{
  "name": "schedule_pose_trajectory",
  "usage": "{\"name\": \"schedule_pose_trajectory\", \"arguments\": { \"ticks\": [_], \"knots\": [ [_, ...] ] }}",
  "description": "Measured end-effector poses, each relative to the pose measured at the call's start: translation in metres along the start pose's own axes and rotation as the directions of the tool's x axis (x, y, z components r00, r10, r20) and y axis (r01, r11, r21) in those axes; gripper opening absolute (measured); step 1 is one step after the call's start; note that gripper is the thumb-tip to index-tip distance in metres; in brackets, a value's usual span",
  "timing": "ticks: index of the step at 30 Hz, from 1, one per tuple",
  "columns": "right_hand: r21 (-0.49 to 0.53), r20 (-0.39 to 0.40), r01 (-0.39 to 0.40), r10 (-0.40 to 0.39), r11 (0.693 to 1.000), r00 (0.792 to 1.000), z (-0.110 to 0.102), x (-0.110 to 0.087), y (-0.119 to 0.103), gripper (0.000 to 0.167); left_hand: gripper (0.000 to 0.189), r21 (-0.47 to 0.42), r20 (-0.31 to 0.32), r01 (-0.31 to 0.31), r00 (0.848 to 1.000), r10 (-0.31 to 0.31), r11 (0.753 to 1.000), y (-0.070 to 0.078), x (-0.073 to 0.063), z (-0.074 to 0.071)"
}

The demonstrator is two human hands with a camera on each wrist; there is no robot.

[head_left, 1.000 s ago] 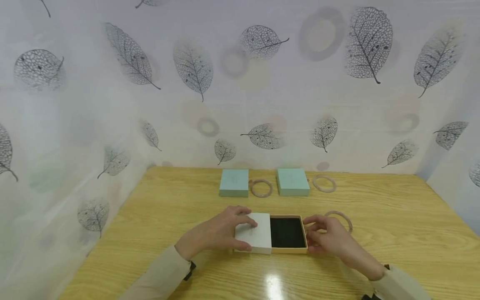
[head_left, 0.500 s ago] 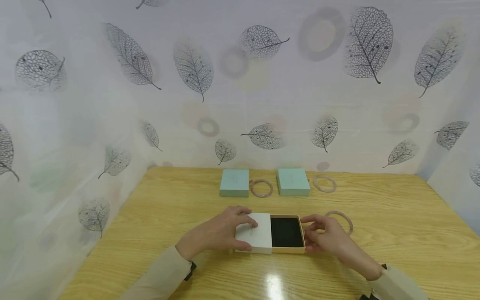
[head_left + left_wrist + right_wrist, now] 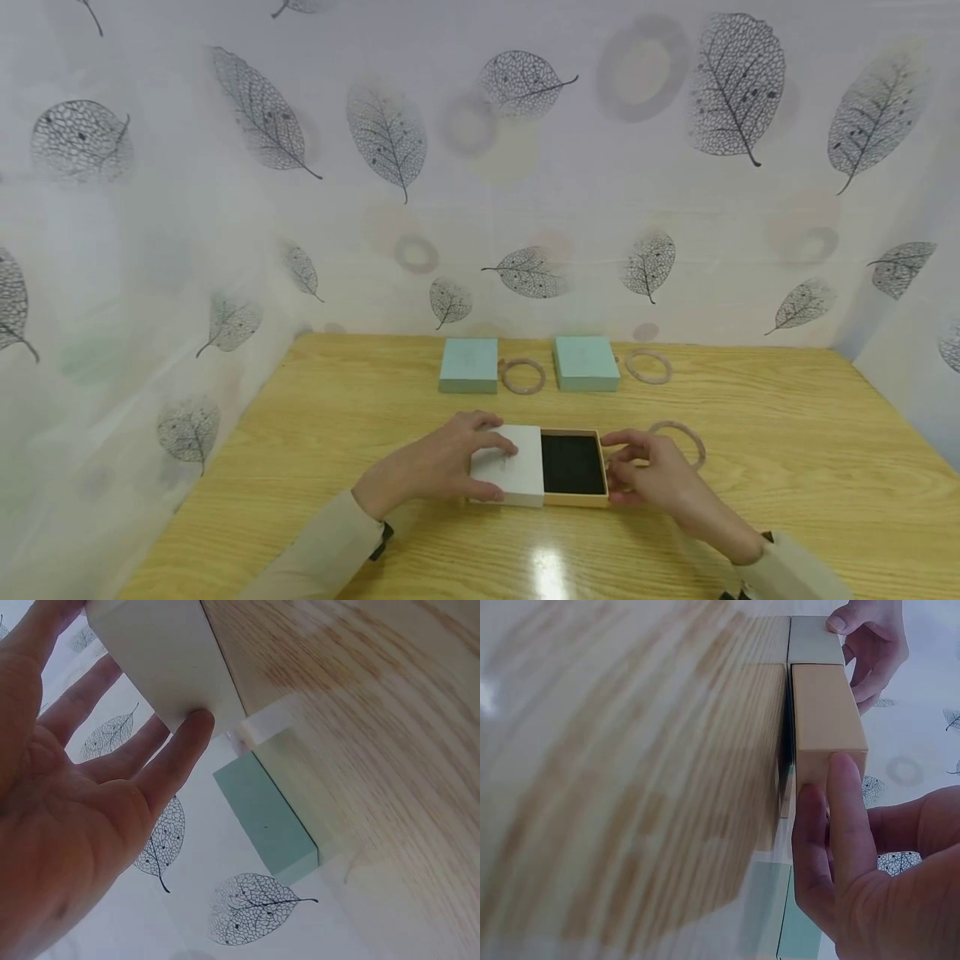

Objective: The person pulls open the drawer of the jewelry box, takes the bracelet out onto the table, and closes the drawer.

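Observation:
A white box sleeve (image 3: 519,467) lies on the table, with an orange-tan drawer (image 3: 576,502) sticking out of its right side. Black lining (image 3: 572,465) shows in the drawer; nothing lies on the part in sight. My left hand (image 3: 431,467) grips the sleeve, thumb at its front edge and fingers over its top and far side. In the left wrist view a fingertip (image 3: 196,724) presses on the sleeve's side. At the drawer's right end, my right hand (image 3: 663,479) touches the end face with bent fingers. Behind that hand lies a pinkish bangle (image 3: 693,436), partly hidden.
Two mint-green boxes (image 3: 468,367) stand towards the back of the wooden table (image 3: 360,400). One bangle (image 3: 523,392) lies between them and another bangle (image 3: 649,382) right of the right-hand box. A leaf-patterned curtain (image 3: 375,242) hangs behind and at both sides.
The drawer has slid slightly left into the white sleeve, with my right hand moving along against its end. My left hand and the sleeve have stayed almost still.

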State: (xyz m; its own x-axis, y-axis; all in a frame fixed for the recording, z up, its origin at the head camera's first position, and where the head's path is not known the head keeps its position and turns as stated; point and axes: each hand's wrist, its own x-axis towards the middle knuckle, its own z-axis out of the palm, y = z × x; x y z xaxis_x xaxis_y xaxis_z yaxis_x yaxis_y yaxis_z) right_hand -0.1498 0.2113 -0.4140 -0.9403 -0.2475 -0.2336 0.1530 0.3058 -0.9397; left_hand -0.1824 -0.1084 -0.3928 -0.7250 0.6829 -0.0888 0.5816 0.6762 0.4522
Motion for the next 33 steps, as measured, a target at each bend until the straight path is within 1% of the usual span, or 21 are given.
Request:
{"name": "schedule_pose_trajectory", "arguments": {
  "ticks": [6,16,23,33],
  "knots": [
    [0.01,0.016,-0.003,0.003,1.0,1.0,-0.0003,0.0006,0.0007,0.044,0.051,0.006,-0.003,0.004,1.0,-0.004,1.0,-0.0016,0.0014,0.0011],
    [-0.002,0.016,-0.007,0.007,1.0,1.0,0.0006,0.0014,-0.0004,0.043,0.052,0.005,-0.001,0.001,1.0,-0.001,1.0,-0.0027,0.0018,0.0017],
    [0.014,0.025,-0.004,0.004,1.0,1.0,0.0007,0.0027,0.0009,0.043,0.052,0.005,-0.004,0.0,1.0,0.0,1.0,-0.0024,0.0014,0.0015],
    [0.021,-0.002,0.001,-0.001,1.0,1.0,0.0052,0.0037,0.0013,0.04,0.05,-0.002,-0.005,-0.001,1.0,0.001,1.0,-0.0011,0.001,0.0011]
  ]
}}
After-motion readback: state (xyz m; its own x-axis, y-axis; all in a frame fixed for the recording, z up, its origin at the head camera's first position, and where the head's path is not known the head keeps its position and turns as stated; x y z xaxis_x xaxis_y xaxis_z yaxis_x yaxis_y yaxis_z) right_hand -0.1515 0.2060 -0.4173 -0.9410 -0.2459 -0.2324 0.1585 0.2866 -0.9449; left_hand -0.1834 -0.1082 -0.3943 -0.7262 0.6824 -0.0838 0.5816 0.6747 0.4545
